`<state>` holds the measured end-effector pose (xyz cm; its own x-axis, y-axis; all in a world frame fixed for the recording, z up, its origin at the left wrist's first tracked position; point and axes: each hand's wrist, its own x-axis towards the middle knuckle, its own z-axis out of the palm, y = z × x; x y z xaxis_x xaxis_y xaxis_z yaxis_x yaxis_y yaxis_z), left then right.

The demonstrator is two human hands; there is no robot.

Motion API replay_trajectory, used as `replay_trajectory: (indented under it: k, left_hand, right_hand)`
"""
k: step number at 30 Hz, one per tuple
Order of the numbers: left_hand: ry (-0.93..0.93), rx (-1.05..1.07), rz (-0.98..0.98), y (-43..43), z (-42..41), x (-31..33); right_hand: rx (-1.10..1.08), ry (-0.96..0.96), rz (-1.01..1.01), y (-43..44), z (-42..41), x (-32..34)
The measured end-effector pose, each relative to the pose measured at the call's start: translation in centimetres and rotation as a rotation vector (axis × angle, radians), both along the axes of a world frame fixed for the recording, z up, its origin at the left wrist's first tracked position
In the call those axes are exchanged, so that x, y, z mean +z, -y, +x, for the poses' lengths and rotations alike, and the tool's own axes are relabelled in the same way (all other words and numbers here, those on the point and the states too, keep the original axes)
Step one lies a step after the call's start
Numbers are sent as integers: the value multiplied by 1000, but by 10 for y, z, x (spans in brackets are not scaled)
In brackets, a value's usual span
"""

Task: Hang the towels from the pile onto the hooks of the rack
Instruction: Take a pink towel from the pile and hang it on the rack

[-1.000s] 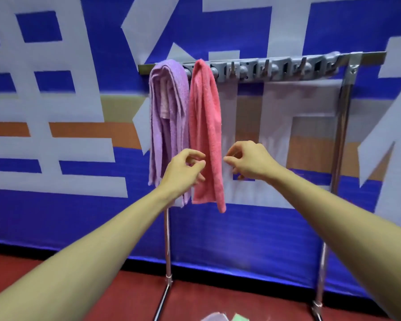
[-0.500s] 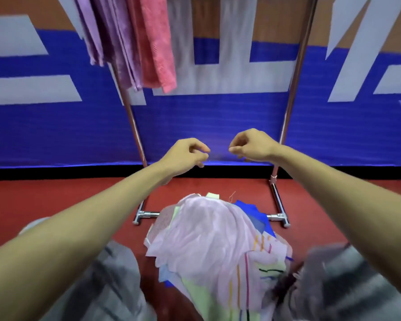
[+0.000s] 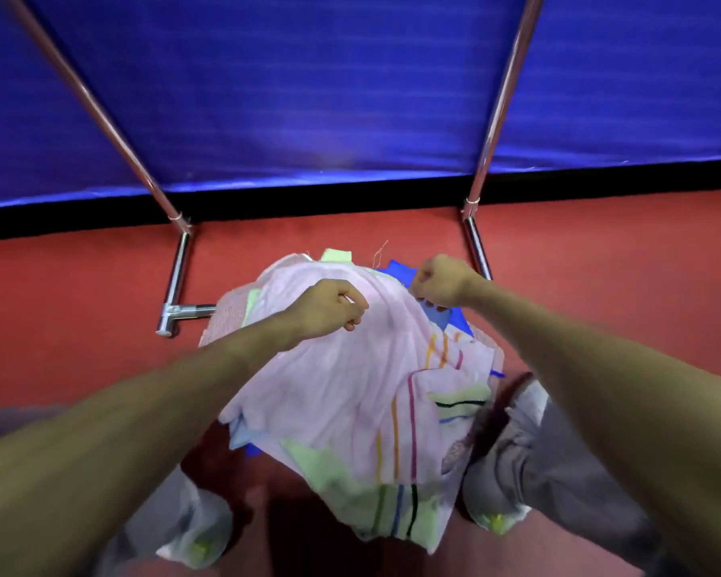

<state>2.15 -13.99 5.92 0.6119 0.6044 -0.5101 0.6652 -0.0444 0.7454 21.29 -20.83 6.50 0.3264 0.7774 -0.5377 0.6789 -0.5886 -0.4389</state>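
Note:
A pile of towels (image 3: 396, 505) lies on the red floor between my feet, with a pale pink towel (image 3: 350, 389) with coloured stripes on top. My left hand (image 3: 329, 308) is on the top of that towel, fingers curled and pinching its cloth. At the towel's upper right edge, over a blue towel (image 3: 438, 316), my right hand (image 3: 444, 281) pinches the cloth with curled fingers. Only the rack's lower part shows: its left pole (image 3: 101, 114), right pole (image 3: 500, 97) and left foot bar (image 3: 175, 281). The hooks and hung towels are out of view.
A blue banner wall (image 3: 309, 85) stands behind the rack, with a black strip at its base. Red floor (image 3: 59, 306) surrounds the pile. My grey trouser legs and shoes (image 3: 513, 460) flank the pile on both sides.
My view dropped from the rack's hooks and hung towels to the floor. Both hands came down from the hung pink towel onto the pile and took hold of the top pale pink towel.

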Motion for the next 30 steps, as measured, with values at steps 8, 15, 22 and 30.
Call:
replay_trajectory:
  k: [8,15,22,30]
  left_hand:
    - [-141,-260,-35,16,33,-87]
    - [-183,-312,-146,39,36,-116]
    - [-147,-283,5,25,24,-72]
    - [53,-100,62,-7,3,38]
  right_hand:
    - [396,63,-380,38,-6,-91]
    - [538,162,-370,63,-17,-136]
    - [288,-2,-179,27,-26,-85]
    - [24,-127,282,-12,-43,34]
